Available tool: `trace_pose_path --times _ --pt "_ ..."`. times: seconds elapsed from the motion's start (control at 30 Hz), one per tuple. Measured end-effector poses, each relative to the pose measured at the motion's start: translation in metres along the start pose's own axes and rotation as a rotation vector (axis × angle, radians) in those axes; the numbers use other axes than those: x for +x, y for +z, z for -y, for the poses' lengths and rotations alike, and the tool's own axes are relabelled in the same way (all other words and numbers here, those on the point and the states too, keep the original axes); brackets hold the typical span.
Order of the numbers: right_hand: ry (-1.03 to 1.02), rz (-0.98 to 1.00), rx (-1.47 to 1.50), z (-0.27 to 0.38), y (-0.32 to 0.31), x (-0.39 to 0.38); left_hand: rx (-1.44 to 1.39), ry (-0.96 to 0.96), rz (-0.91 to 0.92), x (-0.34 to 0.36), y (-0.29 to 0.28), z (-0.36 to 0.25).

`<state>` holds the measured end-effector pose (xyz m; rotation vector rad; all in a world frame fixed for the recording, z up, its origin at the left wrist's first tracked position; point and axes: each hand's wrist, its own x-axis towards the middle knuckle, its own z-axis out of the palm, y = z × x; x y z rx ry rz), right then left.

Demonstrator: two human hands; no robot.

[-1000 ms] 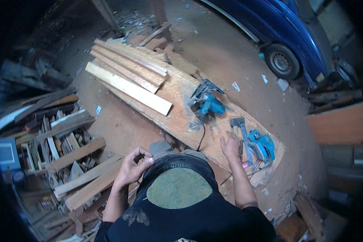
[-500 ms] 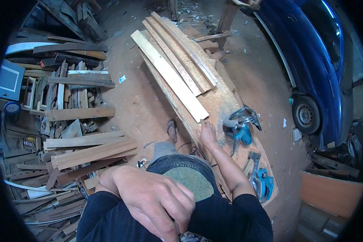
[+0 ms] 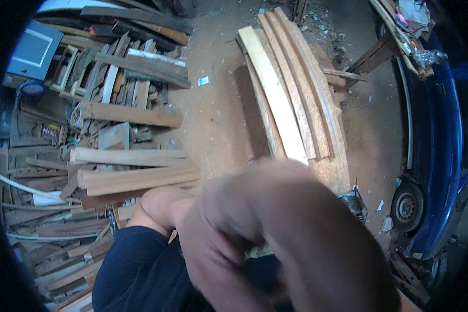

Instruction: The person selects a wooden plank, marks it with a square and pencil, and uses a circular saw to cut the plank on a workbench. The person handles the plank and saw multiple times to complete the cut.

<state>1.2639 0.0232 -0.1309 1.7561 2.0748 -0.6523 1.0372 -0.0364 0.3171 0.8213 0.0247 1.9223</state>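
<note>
Both of my hands are raised close to the view, large and blurred. My left hand [image 3: 208,255] is bent in front of my chest, its forearm coming out of a dark sleeve [image 3: 135,265]. Beside it and partly over it is my right hand [image 3: 317,239], which covers the near end of the workbench. The fingers of both are smeared or out of sight, so I cannot make out anything held. Beyond them, a pale board [image 3: 275,88] lies lengthwise beside several narrower wooden strips [image 3: 296,83] on the bench. Part of a power saw [image 3: 354,204] shows past my right hand.
Stacked planks [image 3: 135,179] and scrap timber fill the left side, with a blue-grey panel [image 3: 34,49] farther back. A blue car [image 3: 437,140] stands at the right. A wooden post [image 3: 369,54] and a ledge with a plastic bottle [image 3: 429,57] stand at the far right.
My right hand has left the bench near the pale board's end and come up close to my left hand. The view has shifted, with bench and car now farther right.
</note>
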Motion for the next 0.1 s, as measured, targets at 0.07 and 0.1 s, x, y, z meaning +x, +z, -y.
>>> trace_pose_path --times 0.07,0.1 --pt "-0.119 0.082 0.176 0.006 -0.032 -0.013 0.122 -0.077 -0.028 0.003 -0.036 -0.01" --pt "-0.218 0.152 0.248 0.012 -0.051 -0.01 0.324 -0.267 -0.133 0.0 -0.066 -0.027"
